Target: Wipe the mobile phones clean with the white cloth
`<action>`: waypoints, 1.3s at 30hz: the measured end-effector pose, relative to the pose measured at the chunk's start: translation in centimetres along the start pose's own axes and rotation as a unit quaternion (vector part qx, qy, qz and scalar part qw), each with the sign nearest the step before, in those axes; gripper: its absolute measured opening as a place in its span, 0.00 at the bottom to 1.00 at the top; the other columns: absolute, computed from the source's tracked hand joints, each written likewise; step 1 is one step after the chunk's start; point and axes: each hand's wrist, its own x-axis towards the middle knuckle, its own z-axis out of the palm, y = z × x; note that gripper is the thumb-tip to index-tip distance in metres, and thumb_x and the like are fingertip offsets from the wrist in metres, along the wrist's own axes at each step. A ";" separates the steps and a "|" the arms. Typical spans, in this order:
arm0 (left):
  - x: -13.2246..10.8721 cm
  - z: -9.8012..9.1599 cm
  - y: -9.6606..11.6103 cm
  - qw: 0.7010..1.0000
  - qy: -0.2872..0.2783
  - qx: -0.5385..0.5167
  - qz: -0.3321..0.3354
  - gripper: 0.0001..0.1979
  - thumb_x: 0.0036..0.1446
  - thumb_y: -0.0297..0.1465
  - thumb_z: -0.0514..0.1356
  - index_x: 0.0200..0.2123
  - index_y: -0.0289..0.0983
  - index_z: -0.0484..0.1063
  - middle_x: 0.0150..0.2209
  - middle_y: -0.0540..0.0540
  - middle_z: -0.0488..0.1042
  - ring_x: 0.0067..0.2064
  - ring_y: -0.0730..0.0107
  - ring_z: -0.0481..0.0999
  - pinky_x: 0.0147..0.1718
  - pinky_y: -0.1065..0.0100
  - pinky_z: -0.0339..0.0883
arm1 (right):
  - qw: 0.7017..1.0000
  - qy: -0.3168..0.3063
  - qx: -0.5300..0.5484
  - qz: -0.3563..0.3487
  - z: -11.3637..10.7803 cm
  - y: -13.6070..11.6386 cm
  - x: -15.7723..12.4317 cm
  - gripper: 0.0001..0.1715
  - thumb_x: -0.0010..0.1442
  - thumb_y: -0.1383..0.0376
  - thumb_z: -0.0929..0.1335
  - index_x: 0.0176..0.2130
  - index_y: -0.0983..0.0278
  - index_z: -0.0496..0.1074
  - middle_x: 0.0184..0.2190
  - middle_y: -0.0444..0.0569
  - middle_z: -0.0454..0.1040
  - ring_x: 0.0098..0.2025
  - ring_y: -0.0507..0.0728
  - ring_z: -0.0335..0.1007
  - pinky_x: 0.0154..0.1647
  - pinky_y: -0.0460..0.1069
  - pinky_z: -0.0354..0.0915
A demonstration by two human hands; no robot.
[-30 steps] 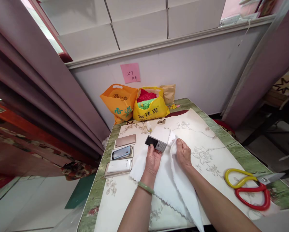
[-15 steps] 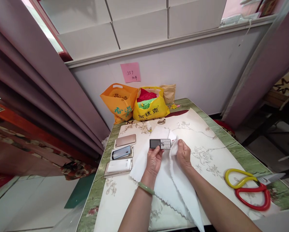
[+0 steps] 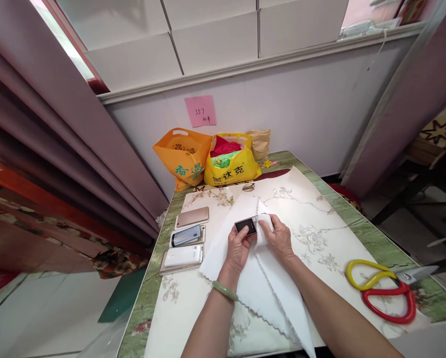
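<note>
A small keypad mobile phone (image 3: 245,227) is gripped in my left hand (image 3: 239,247), thumb on its face near the dark screen. My right hand (image 3: 279,236) pinches a fold of the white cloth (image 3: 251,293) over the phone's right end, so most of the keypad is hidden. The cloth has a scalloped edge; it spreads beneath both hands and hangs toward the table's front. Left of the cloth lie several phones: a rose-gold one (image 3: 193,217), a blue one (image 3: 186,235) on another phone, and a white one (image 3: 184,255) on top of another.
Large scissors (image 3: 390,288) with yellow and red handles lie at the right. Along the back stand an orange bag (image 3: 183,154), a yellow bag (image 3: 232,171) and a brown paper pouch (image 3: 260,144). A small bottle (image 3: 229,195) and a dark looped item (image 3: 249,187) are nearer.
My right hand has brought the cloth leftward over the phone's keypad end. The phone has tilted slightly in my left hand, which stays in about the same place.
</note>
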 end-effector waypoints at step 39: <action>-0.3 -0.4 0.1 0.998 -0.061 0.010 -0.029 0.13 0.49 0.29 0.68 0.39 0.35 0.73 0.41 0.43 0.77 0.44 0.61 0.76 0.44 0.58 0.72 | 0.991 0.019 0.079 0.105 -0.4 0.1 0.1 0.36 0.64 0.42 0.53 0.34 0.62 0.75 0.25 0.49 0.74 0.29 0.58 0.67 0.32 0.49 0.57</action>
